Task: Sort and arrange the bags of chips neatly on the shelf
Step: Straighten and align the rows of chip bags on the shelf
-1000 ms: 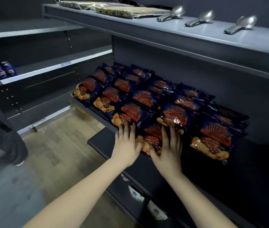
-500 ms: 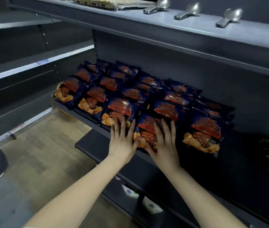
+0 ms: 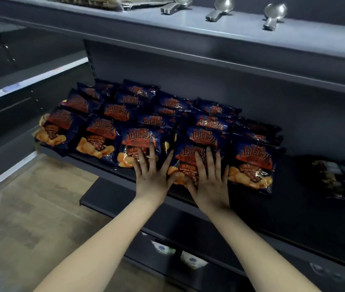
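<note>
Flat, fingers spread, gripping nothing: left hand [image 3: 153, 178] and right hand [image 3: 210, 186] press down two chip bags [image 3: 185, 158] at the shelf [image 3: 306, 209] front edge. Rows look mostly arranged; only front-row squaring seems left.

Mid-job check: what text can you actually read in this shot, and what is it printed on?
"田园薯片": large brand lettering on the chip bags, clearest on the front right bag.
"Barbecue Flavor": small print on the middle bag under the right hand; the line below is blurred.
Shelf-edge label: blurred, unreadable.
Lower-shelf packs: print too small to read.
</note>
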`<state>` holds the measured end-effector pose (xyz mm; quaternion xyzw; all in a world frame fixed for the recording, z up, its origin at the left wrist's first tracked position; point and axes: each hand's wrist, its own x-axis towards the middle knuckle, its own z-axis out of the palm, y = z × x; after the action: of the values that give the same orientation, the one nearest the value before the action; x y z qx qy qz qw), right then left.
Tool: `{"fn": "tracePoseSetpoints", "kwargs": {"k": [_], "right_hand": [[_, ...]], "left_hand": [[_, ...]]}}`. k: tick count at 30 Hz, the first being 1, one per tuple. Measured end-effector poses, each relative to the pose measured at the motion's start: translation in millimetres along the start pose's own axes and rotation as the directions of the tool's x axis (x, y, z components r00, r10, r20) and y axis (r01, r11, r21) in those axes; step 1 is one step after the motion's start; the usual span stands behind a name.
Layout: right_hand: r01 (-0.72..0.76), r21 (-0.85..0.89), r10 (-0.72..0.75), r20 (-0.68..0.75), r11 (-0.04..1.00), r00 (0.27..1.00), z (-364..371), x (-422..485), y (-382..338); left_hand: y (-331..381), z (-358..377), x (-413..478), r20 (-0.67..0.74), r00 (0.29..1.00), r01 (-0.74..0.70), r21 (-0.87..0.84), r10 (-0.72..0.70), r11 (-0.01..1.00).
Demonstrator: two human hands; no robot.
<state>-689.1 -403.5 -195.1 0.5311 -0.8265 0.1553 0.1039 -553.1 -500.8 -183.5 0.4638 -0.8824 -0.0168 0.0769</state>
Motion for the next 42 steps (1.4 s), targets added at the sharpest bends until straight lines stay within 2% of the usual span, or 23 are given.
{"fn": "tracePoseSetpoints", "kwargs": {"k": [4, 6, 8, 12, 19, 24, 29, 35, 42], "right_hand": [[-0.028, -0.021, 0.029, 0.045, 0.999, 0.999, -4.3, -0.3, -3.9], [-0.037, -0.01, 0.037, 0.039, 0.999, 0.999, -10.7, -4.0, -6.0], [-0.046, 0.021, 0.046, 0.006, 0.999, 0.999, -19.5, -11.8, -8.8], [-0.096, 0.056, 0.101, -0.093, 0.994, 0.991, -33.4, -32.0, -5.2], [-0.266, 0.028, 0.266, -0.175, 0.964, 0.948, -55.5, -60.9, 43.2], [-0.37, 0.008, 0.363, -0.214, 0.929, 0.907, -74.8, -89.3, 91.0], [-0.45, -0.014, 0.435, -0.231, 0.893, 0.87, -95.2, -115.1, 146.4], [-0.51, -0.059, 0.482, -0.246, 0.858, 0.841, -121.6, -137.7, 222.9], [-0.561, -0.058, 0.527, -0.277, 0.826, 0.804, -153.1, -156.8, 301.1]], "left_hand": [[-5.0, 0.9, -1.4, -0.03, 0.999, -0.03, -0.05, 0.028, 0.998], [-6.1, 1.3, -4.4, -0.155, 0.986, -0.065, -0.077, 0.052, 0.995], [-5.1, 0.2, -9.6, -0.29, 0.95, -0.151, -0.102, 0.115, 0.983], [15.1, -13.2, -16.2, -0.353, 0.896, -0.329, -0.122, 0.268, 0.937], [87.6, -26.2, -24.2, -0.336, 0.815, -0.535, -0.126, 0.471, 0.836], [144.6, -24.3, -30.5, -0.307, 0.765, -0.631, -0.181, 0.566, 0.755], [212.4, -18.2, -39.0, -0.295, 0.728, -0.681, -0.21, 0.619, 0.701], [294.8, -11.1, -48.4, -0.283, 0.719, -0.691, -0.184, 0.635, 0.699], [382.0, -4.9, -53.0, -0.257, 0.673, -0.738, -0.176, 0.694, 0.651]]}}
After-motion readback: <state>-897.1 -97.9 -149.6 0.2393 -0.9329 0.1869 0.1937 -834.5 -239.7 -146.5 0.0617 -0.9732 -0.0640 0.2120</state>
